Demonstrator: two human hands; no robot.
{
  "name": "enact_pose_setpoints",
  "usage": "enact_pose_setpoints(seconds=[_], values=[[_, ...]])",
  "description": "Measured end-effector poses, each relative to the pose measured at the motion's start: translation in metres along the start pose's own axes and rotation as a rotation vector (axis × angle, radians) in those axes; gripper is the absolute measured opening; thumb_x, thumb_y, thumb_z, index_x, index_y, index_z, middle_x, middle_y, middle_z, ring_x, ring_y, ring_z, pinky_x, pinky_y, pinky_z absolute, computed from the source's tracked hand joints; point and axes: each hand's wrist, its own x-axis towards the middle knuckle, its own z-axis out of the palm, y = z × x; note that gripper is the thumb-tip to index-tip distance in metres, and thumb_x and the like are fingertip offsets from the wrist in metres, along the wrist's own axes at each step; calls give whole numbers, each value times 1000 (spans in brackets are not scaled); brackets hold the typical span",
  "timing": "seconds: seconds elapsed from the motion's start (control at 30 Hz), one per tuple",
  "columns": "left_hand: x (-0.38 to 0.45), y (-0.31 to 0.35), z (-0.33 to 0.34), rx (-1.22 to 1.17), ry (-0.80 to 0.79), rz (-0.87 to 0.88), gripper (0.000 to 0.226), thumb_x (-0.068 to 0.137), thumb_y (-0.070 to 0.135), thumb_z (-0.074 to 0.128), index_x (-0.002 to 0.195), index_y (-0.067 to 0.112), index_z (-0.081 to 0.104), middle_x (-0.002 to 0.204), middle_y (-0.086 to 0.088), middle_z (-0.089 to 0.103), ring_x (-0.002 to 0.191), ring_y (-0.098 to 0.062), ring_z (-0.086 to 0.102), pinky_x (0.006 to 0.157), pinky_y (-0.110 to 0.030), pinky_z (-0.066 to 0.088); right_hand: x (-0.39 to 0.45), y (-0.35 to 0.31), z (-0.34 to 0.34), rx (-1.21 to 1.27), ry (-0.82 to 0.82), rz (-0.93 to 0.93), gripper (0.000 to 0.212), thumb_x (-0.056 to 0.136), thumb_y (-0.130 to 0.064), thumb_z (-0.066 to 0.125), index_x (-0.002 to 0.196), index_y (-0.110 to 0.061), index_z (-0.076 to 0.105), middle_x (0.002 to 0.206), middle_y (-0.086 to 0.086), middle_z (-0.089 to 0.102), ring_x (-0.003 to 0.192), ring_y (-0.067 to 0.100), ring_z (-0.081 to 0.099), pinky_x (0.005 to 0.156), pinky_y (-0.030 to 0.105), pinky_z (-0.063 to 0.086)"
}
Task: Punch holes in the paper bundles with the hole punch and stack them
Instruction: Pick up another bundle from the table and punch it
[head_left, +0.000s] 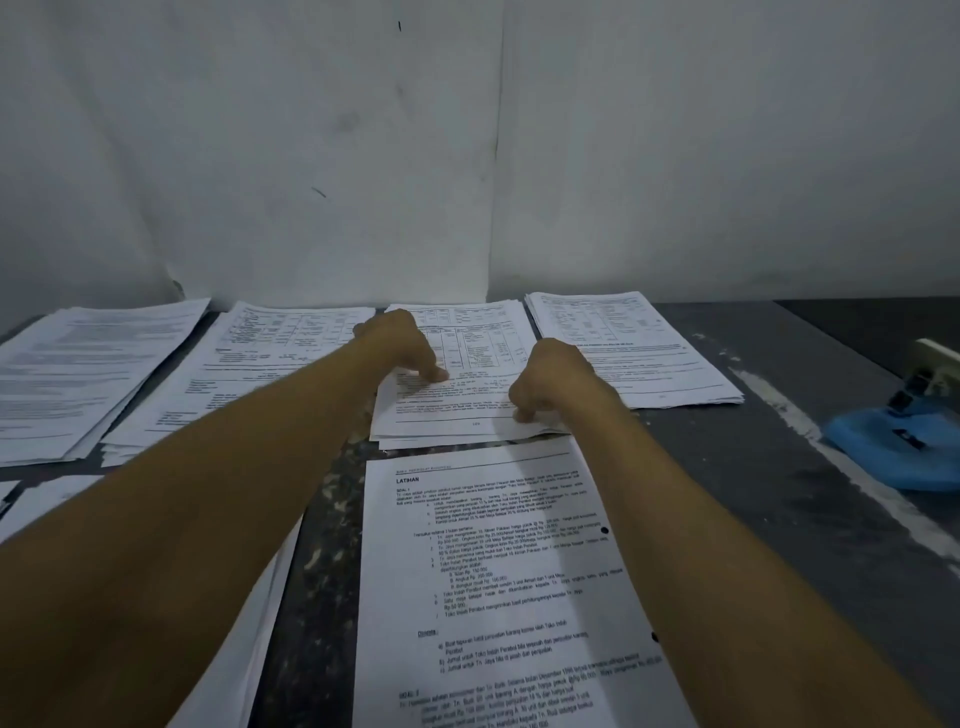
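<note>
Both hands on the middle far bundle (467, 364): left hand (402, 345) pressing it flat, right hand (550, 382) with fingers (522, 413) pinching its near corner, likely to lift. Punched bundle (498, 571) nearest on table (727, 467) (hole punch (904, 441) parked right).

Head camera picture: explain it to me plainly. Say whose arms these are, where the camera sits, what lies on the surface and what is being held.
No machine here: a person wears one camera on the head, looking forward and down, so both bare arms reach away from you. The left hand presses its fingers onto the middle paper stack at the back of the dark table. The right hand pinches that stack's near corner with curled fingers, lifting some sheets. More printed stacks lie to both sides. Nearer lies a punched bundle, with two holes along its right edge. The blue hole punch lies untouched at the far right.
</note>
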Motion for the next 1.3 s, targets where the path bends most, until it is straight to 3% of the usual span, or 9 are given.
enact_pose_setpoints(seconds=[0.23,0.37,0.43,0.67,0.83,0.9,1.0,1.17,1.3], values=[[11,4,-5,51,-67,-16,87,75,50,82,140,1,49,142,-15,51,131,-31,50,107,-39,45,6,3,4,98,-15,-21,28,79,-10,79,92,-7,55,80,4,57,74,19,56,72,31,49],[8,7,-6,108,-71,8,85,81,54,74,144,3,46,145,-13,50,132,-28,49,105,-33,44,4,1,2,-12,3,8,39,78,-23,82,103,-12,54,109,5,56,113,27,52,93,34,42],[8,7,-5,127,-66,15,86,81,57,72,145,5,46,144,-13,50,131,-28,49,105,-33,44,3,-1,0,-27,5,12,43,77,-26,84,105,-11,55,114,7,58,115,28,54,93,34,44],[16,3,-2,109,-41,-40,96,70,56,83,142,4,47,140,-14,52,128,-31,51,103,-38,47,0,-6,0,38,-23,-2,35,76,-15,83,73,-9,49,80,5,57,68,19,55,54,27,44],[16,1,0,42,13,-72,96,60,60,88,128,2,54,105,-9,60,111,-29,62,92,-36,53,-3,-6,1,-2,7,-13,25,80,-16,77,80,-11,53,85,3,54,98,24,57,88,33,48],[14,-2,0,-10,31,-83,102,53,65,88,129,5,55,106,-7,62,107,-28,63,88,-35,55,-4,-6,1,-33,27,-7,24,81,-18,76,91,-11,54,87,2,53,109,26,54,96,34,44],[18,-11,4,-51,54,-58,119,40,74,86,137,13,52,127,-5,62,116,-27,59,83,-33,50,-5,-7,1,-67,36,0,27,83,-19,75,78,-12,49,79,0,51,101,24,52,94,33,40],[15,-14,15,-211,164,-76,102,49,56,94,130,11,52,125,-7,62,118,-28,58,78,-32,43,-3,-5,0,-44,47,-5,34,85,-19,74,72,-14,43,69,-3,49,89,20,47,89,30,39],[11,-15,33,-325,250,-62,95,57,44,95,133,9,50,132,-8,60,121,-29,58,89,-36,48,-1,-3,2,-39,45,-22,36,80,-19,80,74,-14,45,77,-1,51,97,22,55,90,31,44]])
